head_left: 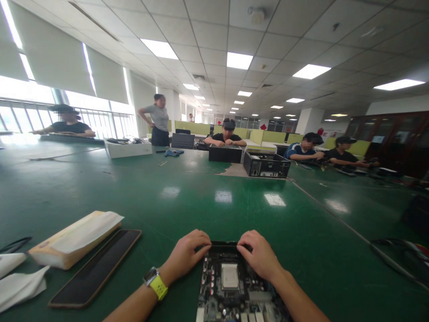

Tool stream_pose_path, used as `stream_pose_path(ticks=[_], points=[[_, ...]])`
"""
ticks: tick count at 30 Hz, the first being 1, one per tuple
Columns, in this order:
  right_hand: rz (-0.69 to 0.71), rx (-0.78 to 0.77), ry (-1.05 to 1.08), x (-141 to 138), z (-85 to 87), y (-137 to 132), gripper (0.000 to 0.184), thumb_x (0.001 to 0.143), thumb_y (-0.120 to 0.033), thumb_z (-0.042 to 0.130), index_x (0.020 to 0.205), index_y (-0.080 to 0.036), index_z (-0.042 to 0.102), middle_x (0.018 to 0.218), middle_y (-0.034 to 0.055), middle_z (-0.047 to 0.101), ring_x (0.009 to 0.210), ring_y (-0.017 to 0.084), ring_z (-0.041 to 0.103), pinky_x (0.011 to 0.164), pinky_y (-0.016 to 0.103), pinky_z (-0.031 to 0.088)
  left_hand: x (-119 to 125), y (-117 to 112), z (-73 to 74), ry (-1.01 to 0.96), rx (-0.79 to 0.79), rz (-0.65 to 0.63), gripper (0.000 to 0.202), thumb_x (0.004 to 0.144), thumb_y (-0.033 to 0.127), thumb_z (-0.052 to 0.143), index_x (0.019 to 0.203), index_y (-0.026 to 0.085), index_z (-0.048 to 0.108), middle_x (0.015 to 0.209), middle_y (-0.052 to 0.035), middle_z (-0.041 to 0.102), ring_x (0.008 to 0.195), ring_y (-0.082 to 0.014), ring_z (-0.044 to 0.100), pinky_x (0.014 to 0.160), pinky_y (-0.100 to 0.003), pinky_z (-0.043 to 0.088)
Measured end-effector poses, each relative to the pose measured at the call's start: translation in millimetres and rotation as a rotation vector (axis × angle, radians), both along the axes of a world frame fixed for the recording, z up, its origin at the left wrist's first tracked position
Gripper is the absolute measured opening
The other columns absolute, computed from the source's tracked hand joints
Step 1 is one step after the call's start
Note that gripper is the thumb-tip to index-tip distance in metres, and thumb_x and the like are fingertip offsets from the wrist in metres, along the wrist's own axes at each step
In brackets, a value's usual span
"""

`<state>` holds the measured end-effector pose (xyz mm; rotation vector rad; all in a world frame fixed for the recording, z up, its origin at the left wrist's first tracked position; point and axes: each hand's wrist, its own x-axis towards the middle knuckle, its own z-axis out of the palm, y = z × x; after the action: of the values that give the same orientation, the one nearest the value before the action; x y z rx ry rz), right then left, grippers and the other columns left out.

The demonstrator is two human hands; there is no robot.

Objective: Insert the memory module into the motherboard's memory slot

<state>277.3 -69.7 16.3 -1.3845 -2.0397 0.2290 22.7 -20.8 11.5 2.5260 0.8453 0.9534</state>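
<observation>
A computer motherboard (217, 286) lies on the green table in front of me, at the bottom of the head view. Near its upper middle sits a square silver processor (229, 276). Along the board's far edge runs a dark, bar-like part (224, 244); whether it is joined to the board I cannot tell. My left hand (191, 250) pinches this part at its left end, thumb and fingers together, and a watch with a yellow-green strap (157, 286) is on that wrist. The right end is pinched by my right hand (258, 252).
On the left lie a tissue pack (77, 241), a dark phone-like slab (97, 268) and crumpled tissue (22, 286). Cables (402, 255) are at the right. Across the green table (167, 192) stand an open computer case (267, 164), a black box (225, 154) and a white box (129, 150). Several people sit beyond.
</observation>
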Motion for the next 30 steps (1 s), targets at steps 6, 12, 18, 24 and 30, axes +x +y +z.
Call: stream_pose_path(ticks=[6,12,18,24,30], points=[[0.005,0.056,0.031,-1.0,1.6,-0.3,0.014,0.086,-0.021,0.055,0.075,-0.02,0.064,0.083,0.0013,0.065,0.083,0.017,0.054,0.078,0.029,0.039,0.8,-0.5,1.5,-0.046,0.033,0.012,0.017,0.091,0.023,0.052,0.088,0.02,0.068,0.091,-0.0045,0.067,0.087,-0.0172,0.06,0.08,-0.028,0.049],[-0.001,0.066,0.033,-0.5,1.0,0.6,0.011,0.084,-0.018,0.057,0.077,-0.02,0.065,0.084,0.0015,0.065,0.085,0.017,0.054,0.079,0.029,0.04,1.8,-0.3,0.9,-0.075,0.062,0.014,0.017,0.091,0.024,0.052,0.089,0.02,0.068,0.091,-0.0048,0.067,0.087,-0.0173,0.06,0.08,-0.028,0.05],[-0.006,0.098,0.058,-1.1,4.7,-0.8,0.011,0.083,-0.016,0.056,0.081,-0.02,0.066,0.087,0.0019,0.065,0.087,0.017,0.054,0.08,0.029,0.04,1.6,-1.1,1.7,-0.099,0.065,0.021,0.017,0.092,0.024,0.051,0.09,0.02,0.067,0.092,-0.005,0.067,0.088,-0.0171,0.06,0.081,-0.028,0.049],[-0.023,0.038,0.006,0.1,1.3,1.1,0.011,0.083,-0.017,0.055,0.08,-0.021,0.065,0.086,0.0013,0.066,0.086,0.017,0.054,0.08,0.028,0.04,2.3,-0.9,2.2,-0.034,0.046,0.028,0.014,0.09,0.022,0.052,0.091,0.021,0.066,0.094,-0.004,0.066,0.09,-0.0174,0.06,0.082,-0.029,0.048],[-0.086,-0.051,-0.047,1.7,-1.6,0.8,0.009,0.08,-0.02,0.057,0.083,-0.022,0.065,0.088,0.0009,0.067,0.089,0.018,0.055,0.081,0.028,0.039,2.5,0.6,-1.3,0.02,0.006,0.033,0.009,0.086,0.019,0.057,0.091,0.021,0.064,0.09,-0.002,0.066,0.086,-0.0172,0.059,0.079,-0.028,0.048]])
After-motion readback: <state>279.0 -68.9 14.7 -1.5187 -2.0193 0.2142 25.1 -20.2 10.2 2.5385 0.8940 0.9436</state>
